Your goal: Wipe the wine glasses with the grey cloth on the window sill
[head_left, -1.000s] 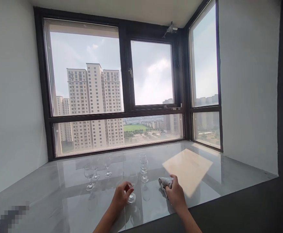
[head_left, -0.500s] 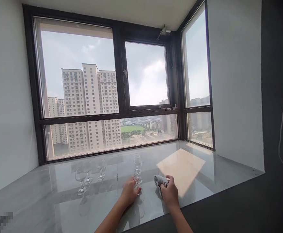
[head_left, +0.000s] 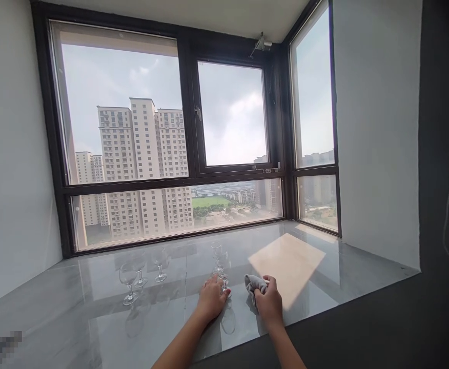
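My left hand (head_left: 212, 297) is closed at the foot of a clear stemmed glass (head_left: 223, 264), which stands upright on the sill; the fingers partly hide its base. Just behind this glass, another clear glass (head_left: 216, 250) shows, overlapped by it. To the right, my right hand (head_left: 269, 302) grips a crumpled grey cloth (head_left: 252, 288) between thumb and fingers, held a little above the sill and apart from the glass.
Several stemmed glasses, the nearest being a wine glass (head_left: 129, 279), stand on the left of the glossy grey sill (head_left: 163, 318). A dark-framed window (head_left: 194, 182) rises behind. Sunlight makes a bright patch right of centre. The sill's front edge runs close to my right forearm.
My left hand has shifted slightly right, and the glass at its fingers has moved right with it, away from the glass behind. The right hand and cloth have barely moved.
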### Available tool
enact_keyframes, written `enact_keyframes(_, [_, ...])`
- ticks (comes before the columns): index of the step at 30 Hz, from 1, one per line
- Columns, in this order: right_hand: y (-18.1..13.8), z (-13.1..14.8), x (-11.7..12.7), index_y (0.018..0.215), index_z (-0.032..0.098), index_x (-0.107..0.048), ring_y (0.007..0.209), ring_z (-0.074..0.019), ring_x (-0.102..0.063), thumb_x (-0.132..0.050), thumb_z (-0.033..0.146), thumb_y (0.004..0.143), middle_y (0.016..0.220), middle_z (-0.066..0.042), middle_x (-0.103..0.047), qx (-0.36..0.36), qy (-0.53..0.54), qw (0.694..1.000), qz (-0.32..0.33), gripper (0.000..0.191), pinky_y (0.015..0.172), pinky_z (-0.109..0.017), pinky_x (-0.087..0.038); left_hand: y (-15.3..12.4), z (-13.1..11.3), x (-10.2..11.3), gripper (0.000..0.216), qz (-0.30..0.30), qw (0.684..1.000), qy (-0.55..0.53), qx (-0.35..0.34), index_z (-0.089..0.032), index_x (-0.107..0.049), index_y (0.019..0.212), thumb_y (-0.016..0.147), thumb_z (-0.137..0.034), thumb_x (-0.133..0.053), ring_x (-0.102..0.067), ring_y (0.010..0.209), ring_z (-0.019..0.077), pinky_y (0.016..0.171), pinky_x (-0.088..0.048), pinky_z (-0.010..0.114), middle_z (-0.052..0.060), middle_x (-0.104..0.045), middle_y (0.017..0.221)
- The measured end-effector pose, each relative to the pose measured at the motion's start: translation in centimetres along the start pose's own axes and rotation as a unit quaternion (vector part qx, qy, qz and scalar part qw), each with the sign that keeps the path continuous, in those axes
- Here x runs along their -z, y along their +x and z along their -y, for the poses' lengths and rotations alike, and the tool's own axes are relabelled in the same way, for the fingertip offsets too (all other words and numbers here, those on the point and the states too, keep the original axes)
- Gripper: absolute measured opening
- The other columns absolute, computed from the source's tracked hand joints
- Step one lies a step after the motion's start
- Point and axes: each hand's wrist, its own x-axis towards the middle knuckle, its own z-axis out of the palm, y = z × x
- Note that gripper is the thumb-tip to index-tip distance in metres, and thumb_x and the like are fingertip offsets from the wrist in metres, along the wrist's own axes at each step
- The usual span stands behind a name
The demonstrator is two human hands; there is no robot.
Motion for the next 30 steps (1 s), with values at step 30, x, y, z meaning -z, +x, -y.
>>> enact_keyframes(30, [-0.6,0.9,1.0,0.105,0.025,-0.052,0.085,-0.0324,-0.07,-0.05,0.05,0.061,0.101,-0.014,-0.073,-0.029,-0.051,0.998,0.039,0.051,0.073,-0.039,-0.052,-7.7,18.0,10.0,0.02,-0.379,0.89,-0.124,0.221,-0.025,-0.056,0.108,0.097,-0.038,-0.045,-0.07,0.103,0.0214,0.085,-0.051,0.031,0.006,-0.074,0.107])
